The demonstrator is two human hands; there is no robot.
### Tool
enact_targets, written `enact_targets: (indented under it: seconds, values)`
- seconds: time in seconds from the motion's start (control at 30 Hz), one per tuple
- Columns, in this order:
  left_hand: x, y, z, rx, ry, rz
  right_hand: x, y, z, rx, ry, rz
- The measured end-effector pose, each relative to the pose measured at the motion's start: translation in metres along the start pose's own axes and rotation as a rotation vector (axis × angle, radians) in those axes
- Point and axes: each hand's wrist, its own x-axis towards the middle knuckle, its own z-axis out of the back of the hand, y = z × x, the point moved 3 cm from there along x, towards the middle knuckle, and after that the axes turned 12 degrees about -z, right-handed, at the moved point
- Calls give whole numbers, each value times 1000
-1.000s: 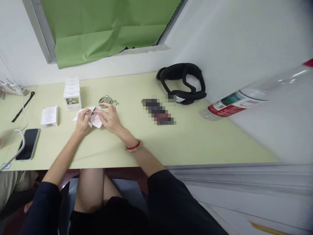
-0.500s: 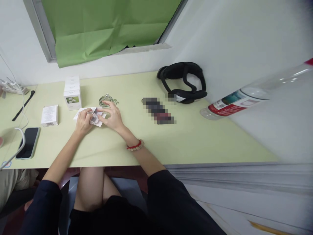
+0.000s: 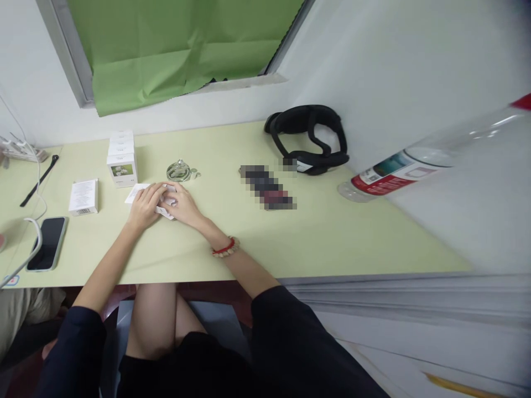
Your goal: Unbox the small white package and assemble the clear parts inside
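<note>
A flat piece of white card (image 3: 135,192) lies on the pale table, partly covered by both hands. My left hand (image 3: 146,207) is closed over its middle, fingers bent onto it. From the right, my right hand (image 3: 182,205) curls its fingers round the card's right part, fingertips touching my left fingers. Just behind the hands lies a coil of clear greenish bands (image 3: 178,171), with small clear pieces beside it. Several white boxes (image 3: 122,170) stand in a row behind my left hand. Another white box (image 3: 83,197) lies to the left.
A phone (image 3: 48,243), a white cable (image 3: 38,232) and a black strap (image 3: 39,181) are at the left. Rightward are a blurred-out dark item (image 3: 267,187), a black headset (image 3: 309,138) and a clear bottle (image 3: 390,174). A person's leg (image 3: 20,312) shows lower left.
My right hand has moved slightly left and down, its fingers curling in against my left hand. My left fingers now reach further over the card, hiding more of it.
</note>
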Motion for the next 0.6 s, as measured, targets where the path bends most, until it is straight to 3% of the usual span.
enact_targets:
  seconds: [0.27,0.4,0.6]
  values:
    - [0,5,2,19,-71,78,2,-3,4,147,-98,-80]
    - [0,7,1,29,-50,90,2,-5,5,244,-161,-134]
    - [-1,9,-3,43,-16,97,5,-16,-3,458,-153,-312]
